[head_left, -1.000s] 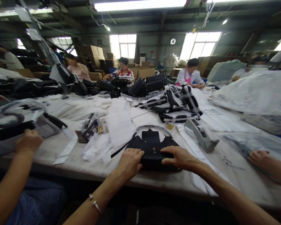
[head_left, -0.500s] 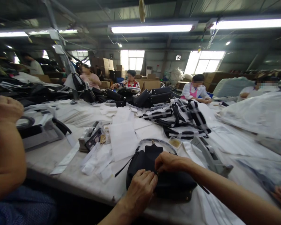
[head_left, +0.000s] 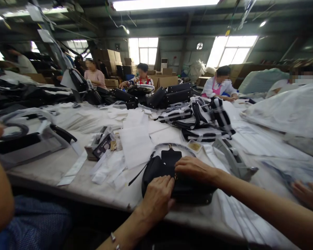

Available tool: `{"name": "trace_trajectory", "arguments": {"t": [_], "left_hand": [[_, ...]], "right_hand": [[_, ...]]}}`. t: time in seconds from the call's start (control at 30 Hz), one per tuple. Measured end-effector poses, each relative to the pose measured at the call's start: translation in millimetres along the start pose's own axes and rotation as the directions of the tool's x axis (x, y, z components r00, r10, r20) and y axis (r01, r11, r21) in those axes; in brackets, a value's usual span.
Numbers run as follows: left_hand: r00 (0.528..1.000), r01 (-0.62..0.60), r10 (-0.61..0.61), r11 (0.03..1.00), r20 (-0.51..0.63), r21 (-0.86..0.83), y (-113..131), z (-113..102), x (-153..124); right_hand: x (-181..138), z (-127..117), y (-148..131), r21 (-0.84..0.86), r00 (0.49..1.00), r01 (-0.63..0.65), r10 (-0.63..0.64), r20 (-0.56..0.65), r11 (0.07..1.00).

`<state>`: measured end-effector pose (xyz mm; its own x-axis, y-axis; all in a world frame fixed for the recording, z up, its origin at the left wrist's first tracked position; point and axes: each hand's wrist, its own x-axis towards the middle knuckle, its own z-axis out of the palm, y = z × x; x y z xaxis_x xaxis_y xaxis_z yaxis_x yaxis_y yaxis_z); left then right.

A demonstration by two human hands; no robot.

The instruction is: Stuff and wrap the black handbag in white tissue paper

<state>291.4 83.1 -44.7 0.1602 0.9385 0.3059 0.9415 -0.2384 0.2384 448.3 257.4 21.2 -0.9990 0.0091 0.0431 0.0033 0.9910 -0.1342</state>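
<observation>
A small black handbag (head_left: 169,173) with a gold clasp lies at the near edge of the long work table (head_left: 54,166). My left hand (head_left: 158,196) rests on its front, fingers curled against the leather. My right hand (head_left: 194,169) lies over the flap from the right, fingers bent down onto it by the clasp. A thin black strap (head_left: 138,175) trails out to the bag's left.
White paper sheets and tags (head_left: 112,166) lie left of the bag, a grey tape dispenser (head_left: 233,159) to the right. Wrapped black-and-white bags (head_left: 198,121) pile up behind. A co-worker's arm (head_left: 0,180) is at far left, another's hand (head_left: 306,192) at far right. People sit along the far side.
Both my hands went from lying flat on the bag's near edge to working at its flap and clasp. The bag has turned slightly. The co-worker's left arm rose.
</observation>
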Motion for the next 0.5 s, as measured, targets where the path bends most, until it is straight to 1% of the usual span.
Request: {"name": "trace_trajectory", "arguments": {"t": [0.03, 0.07, 0.1, 0.13, 0.2, 0.27, 0.33, 0.37, 0.4, 0.43, 0.47, 0.5], "left_hand": [[0.999, 0.030, -0.030, 1.000, 0.037, 0.003, 2.4, -3.2, 3.1], [0.996, 0.051, -0.052, 0.999, 0.070, 0.005, 4.4, -6.0, 6.3], [0.993, 0.064, -0.065, 0.998, 0.097, 0.008, 5.6, -8.2, 9.2], [0.991, 0.070, -0.070, 0.998, 0.114, 0.011, 6.0, -9.7, 11.3], [0.991, 0.063, -0.065, 0.998, 0.113, 0.018, 4.3, -9.0, 12.1], [0.998, 0.034, -0.036, 0.999, 0.056, 0.034, 0.8, -0.2, 7.6], [0.997, -0.011, 0.017, 0.997, -0.077, 0.080, -3.2, 20.6, 0.8], [0.982, -0.034, 0.056, 0.992, -0.180, 0.124, -5.4, 35.3, -1.2], [0.945, -0.041, 0.100, 0.981, -0.312, 0.191, -8.0, 51.7, -1.1], [0.883, -0.064, 0.184, 0.958, -0.431, 0.278, -11.0, 68.0, 1.5], [0.817, -0.067, 0.261, 0.928, -0.514, 0.365, -14.1, 82.2, 6.5], [0.764, -0.051, 0.316, 0.899, -0.562, 0.436, -16.9, 92.2, 13.0]], "right_hand": [[-5.8, -2.6, 1.3, 0.069, 0.992, -0.120, 0.122, -0.034, 0.990], [-11.6, -5.0, 2.0, 0.142, 0.971, -0.224, 0.233, -0.053, 0.964], [-17.1, -7.1, 1.7, 0.214, 0.945, -0.303, 0.322, -0.055, 0.929], [-22.1, -8.5, 0.3, 0.274, 0.923, -0.357, 0.383, -0.045, 0.893], [-29.8, -7.8, -6.7, 0.345, 0.903, -0.399, 0.430, -0.015, 0.849], [-34.4, -0.6, -17.0, 0.344, 0.907, -0.405, 0.420, 0.032, 0.847], [-37.1, 14.2, -25.3, 0.293, 0.913, -0.407, 0.398, 0.093, 0.865], [-37.9, 24.0, -26.6, 0.263, 0.915, -0.405, 0.387, 0.118, 0.876], [-38.2, 34.8, -25.3, 0.233, 0.918, -0.397, 0.379, 0.119, 0.888], [-37.8, 45.9, -21.2, 0.215, 0.926, -0.376, 0.364, 0.096, 0.901], [-36.7, 56.4, -14.8, 0.208, 0.939, -0.344, 0.336, 0.074, 0.916], [-35.0, 66.0, -7.1, 0.199, 0.947, -0.322, 0.312, 0.081, 0.926]]}}
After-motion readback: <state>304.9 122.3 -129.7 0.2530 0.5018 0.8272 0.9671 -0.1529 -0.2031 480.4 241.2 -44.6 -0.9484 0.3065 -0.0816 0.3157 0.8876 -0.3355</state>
